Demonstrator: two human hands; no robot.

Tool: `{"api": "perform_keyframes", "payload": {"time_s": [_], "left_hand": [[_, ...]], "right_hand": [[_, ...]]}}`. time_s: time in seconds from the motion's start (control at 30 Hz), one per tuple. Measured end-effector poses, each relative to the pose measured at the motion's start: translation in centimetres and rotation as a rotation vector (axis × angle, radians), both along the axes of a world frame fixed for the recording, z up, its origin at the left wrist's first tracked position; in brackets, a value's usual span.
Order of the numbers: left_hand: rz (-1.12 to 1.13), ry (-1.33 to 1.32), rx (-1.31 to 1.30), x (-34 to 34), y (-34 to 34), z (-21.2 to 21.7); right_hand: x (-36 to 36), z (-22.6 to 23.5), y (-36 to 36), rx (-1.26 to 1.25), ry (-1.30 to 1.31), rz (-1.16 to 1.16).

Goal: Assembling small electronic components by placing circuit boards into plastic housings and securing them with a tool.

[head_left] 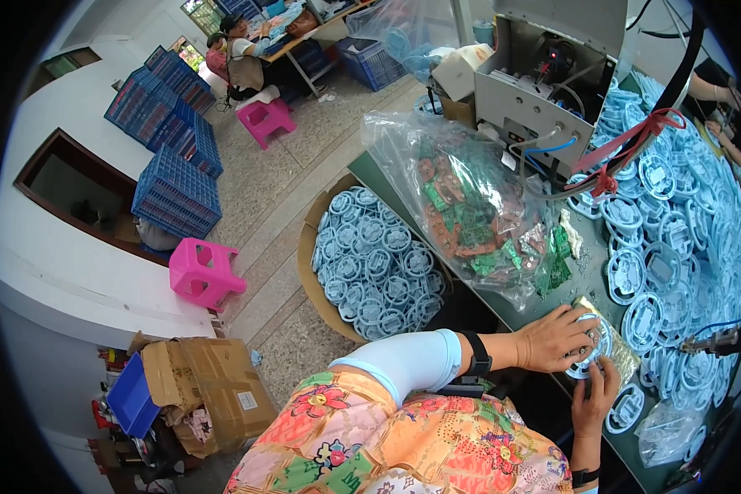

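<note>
A round light-blue plastic part (605,336) lies at the table's near edge, on a yellowish wrapped pad (626,357). My left hand (552,339) reaches over it from the left, with its fingertips closed on the part's upper left side. At the near rim, my right hand (597,398) grips the same part between thumb and fingers. Both hands partly cover the part, so its middle is hard to make out. Just beyond the left hand lie loose green circuit boards (555,262).
Similar blue parts are heaped (671,247) on the right and fill a cardboard box (307,247) beside the table. A clear bag of circuit boards (461,218) lies before a metal machine (502,103). A tool with a blue hose (729,339) juts in at right.
</note>
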State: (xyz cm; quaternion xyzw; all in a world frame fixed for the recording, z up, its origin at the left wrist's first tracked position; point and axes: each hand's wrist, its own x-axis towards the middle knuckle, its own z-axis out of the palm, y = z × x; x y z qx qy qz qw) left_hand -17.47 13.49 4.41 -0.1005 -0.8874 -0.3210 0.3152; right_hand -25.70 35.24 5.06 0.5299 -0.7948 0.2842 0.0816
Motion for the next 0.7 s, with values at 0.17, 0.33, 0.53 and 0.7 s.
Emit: {"api": "perform_keyframes", "payload": {"time_s": [0.17, 0.33, 0.53, 0.7], "left_hand": [[0.007, -0.008, -0.004, -0.06, 0.09, -0.1], [-0.002, -0.003, 0.002, -0.03, 0.13, 0.09], [-0.003, -0.006, 0.008, -0.05, 0.11, 0.26], [0.005, 0.01, 0.002, 0.05, 0.06, 0.33]], "right_hand": [[0.0, 0.09, -0.1, 0.003, 0.0, -0.003], [0.17, 0.45, -0.08, 0.001, -0.004, -0.006], [0.21, 0.32, -0.13, -0.014, -0.019, -0.013], [0.17, 0.49, -0.19, -0.011, -0.016, 0.007]]}}
